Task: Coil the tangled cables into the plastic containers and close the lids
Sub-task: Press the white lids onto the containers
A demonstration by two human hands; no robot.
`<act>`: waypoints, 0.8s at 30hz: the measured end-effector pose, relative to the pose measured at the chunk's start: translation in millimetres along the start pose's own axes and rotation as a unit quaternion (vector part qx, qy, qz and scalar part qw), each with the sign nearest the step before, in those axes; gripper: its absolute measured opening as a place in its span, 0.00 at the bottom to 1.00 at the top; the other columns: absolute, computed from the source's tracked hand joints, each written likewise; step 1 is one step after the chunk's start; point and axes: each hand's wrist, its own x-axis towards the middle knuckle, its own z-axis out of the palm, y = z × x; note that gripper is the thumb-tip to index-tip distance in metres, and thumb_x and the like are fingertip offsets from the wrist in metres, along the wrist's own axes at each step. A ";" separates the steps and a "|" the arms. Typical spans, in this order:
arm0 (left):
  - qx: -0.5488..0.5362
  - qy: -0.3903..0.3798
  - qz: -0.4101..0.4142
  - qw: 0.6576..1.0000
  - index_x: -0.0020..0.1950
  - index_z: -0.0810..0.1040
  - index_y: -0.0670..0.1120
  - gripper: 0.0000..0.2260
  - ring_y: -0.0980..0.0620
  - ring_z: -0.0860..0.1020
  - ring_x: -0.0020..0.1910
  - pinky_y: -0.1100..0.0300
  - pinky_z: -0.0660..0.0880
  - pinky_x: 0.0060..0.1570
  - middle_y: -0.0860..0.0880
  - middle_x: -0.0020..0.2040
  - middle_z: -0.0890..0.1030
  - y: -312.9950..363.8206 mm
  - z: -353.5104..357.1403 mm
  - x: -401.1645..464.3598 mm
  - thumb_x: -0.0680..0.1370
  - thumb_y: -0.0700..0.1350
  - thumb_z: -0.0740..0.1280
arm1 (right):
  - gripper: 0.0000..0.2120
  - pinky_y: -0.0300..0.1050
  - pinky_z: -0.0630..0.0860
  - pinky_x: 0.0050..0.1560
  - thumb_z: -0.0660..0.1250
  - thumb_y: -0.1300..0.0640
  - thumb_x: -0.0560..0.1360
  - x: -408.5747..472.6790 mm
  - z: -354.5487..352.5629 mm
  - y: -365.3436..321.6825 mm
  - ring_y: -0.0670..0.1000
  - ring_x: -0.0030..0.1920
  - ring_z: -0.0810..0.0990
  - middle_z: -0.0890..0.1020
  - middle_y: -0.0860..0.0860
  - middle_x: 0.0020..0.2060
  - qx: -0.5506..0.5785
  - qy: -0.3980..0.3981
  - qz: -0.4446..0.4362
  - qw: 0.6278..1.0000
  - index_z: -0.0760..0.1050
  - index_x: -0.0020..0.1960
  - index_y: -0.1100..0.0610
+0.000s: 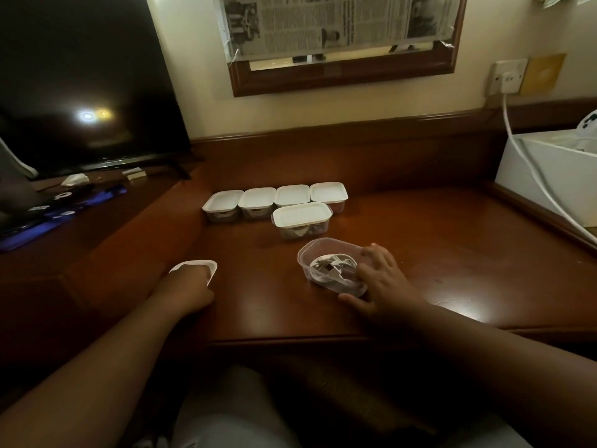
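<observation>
An open clear plastic container (pixel 323 250) sits on the wooden desk (pixel 452 253), with a coiled white cable (pixel 332 268) inside it. My right hand (pixel 384 282) holds the container's right side, thumb at the near corner and fingers over the far rim. A white lid (pixel 210 268) lies at the desk's left edge, and my left hand (pixel 190 286) covers its near part; its fingers are hidden, so the grip is unclear. Behind stand several containers with white lids on, the nearest (pixel 302 218) in front of a row (pixel 274 198).
A dark television screen (pixel 87 92) stands at the left above a lower shelf with small items. A white box (pixel 549 173) and a white power cord (pixel 533 169) occupy the right. A framed mirror covered with newspaper (pixel 339 37) hangs on the wall.
</observation>
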 end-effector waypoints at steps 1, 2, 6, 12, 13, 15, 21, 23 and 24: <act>-0.005 0.006 0.002 1.000 0.68 0.75 0.50 0.20 0.51 0.67 0.73 0.60 0.67 0.66 0.52 0.75 0.69 0.4 -0.1 -0.4 0.76 0.44 0.66 | 0.25 0.61 0.52 0.76 0.63 0.32 0.74 1.3 1.3 1.4 0.59 0.78 0.46 0.55 0.55 0.78 0.019 -0.010 0.031 0.999 0.72 0.57 0.52; -0.008 0.010 0.003 1.000 0.67 0.76 0.50 0.19 0.51 0.68 0.73 0.61 0.68 0.63 0.51 0.73 0.71 1.1 -0.1 -0.4 0.76 0.43 0.66 | 0.22 0.59 0.53 0.75 0.65 0.33 0.73 2.5 1.6 2.5 0.59 0.79 0.45 0.51 0.55 0.79 0.047 -0.021 0.060 0.997 0.70 0.54 0.50; -0.013 0.024 0.004 1.000 0.63 0.78 0.49 0.16 0.48 0.71 0.70 0.60 0.71 0.58 0.48 0.66 0.76 0.5 1.2 1.4 0.75 0.41 0.67 | 0.21 0.46 0.72 0.63 0.71 0.39 0.72 11.0 4.6 3.3 0.56 0.75 0.63 0.50 0.52 0.79 0.152 -0.018 0.095 0.984 0.66 0.55 0.48; -0.066 0.087 0.013 0.994 0.66 0.78 0.47 0.21 0.43 0.79 0.57 0.54 0.76 0.53 0.45 0.62 0.79 12.7 -3.9 7.4 0.73 0.41 0.68 | 0.44 0.44 0.78 0.60 0.78 0.44 0.67 33.1 6.9 4.9 0.50 0.68 0.71 0.65 0.51 0.74 0.257 -0.033 0.068 0.963 0.59 0.74 0.51; -0.089 0.115 0.035 0.989 0.65 0.79 0.47 0.20 0.43 0.79 0.56 0.55 0.75 0.51 0.46 0.60 0.80 19.4 -5.7 6.7 0.73 0.40 0.68 | 0.47 0.48 0.77 0.63 0.79 0.44 0.66 37.0 8.3 5.6 0.52 0.71 0.69 0.63 0.51 0.75 0.276 -0.044 0.071 0.957 0.56 0.76 0.49; -0.148 0.177 0.102 0.968 0.62 0.80 0.47 0.18 0.46 0.78 0.49 0.57 0.73 0.44 0.48 0.53 0.79 35.5 -11.3 0.8 0.73 0.38 0.68 | 0.52 0.48 0.73 0.67 0.80 0.46 0.65 44.2 10.2 6.2 0.53 0.74 0.65 0.60 0.50 0.78 0.298 -0.062 0.066 0.950 0.52 0.79 0.48; -0.196 0.250 0.327 0.890 0.54 0.80 0.44 0.15 0.55 0.73 0.43 0.67 0.69 0.38 0.50 0.43 0.76 86.6 -17.1 -18.4 0.71 0.42 0.60 | 0.49 0.51 0.72 0.69 0.78 0.50 0.69 56.3 11.6 5.4 0.54 0.76 0.61 0.54 0.49 0.79 0.272 -0.079 0.005 0.959 0.51 0.79 0.44; -0.213 0.253 0.339 0.881 0.54 0.80 0.44 0.15 0.60 0.69 0.44 0.73 0.66 0.40 0.51 0.43 0.75 97.0 -11.0 -16.3 0.71 0.43 0.60 | 0.47 0.57 0.71 0.69 0.77 0.47 0.69 54.1 14.7 5.5 0.56 0.77 0.57 0.47 0.46 0.79 0.184 -0.072 -0.029 0.980 0.51 0.78 0.41; -0.223 0.256 0.338 0.878 0.54 0.79 0.44 0.15 0.62 0.67 0.44 0.75 0.65 0.40 0.53 0.43 0.74 101.0 -8.3 -14.4 0.71 0.43 0.60 | 0.45 0.58 0.69 0.70 0.75 0.44 0.70 51.9 16.3 5.2 0.56 0.78 0.55 0.44 0.45 0.79 0.144 -0.057 -0.051 0.987 0.52 0.78 0.41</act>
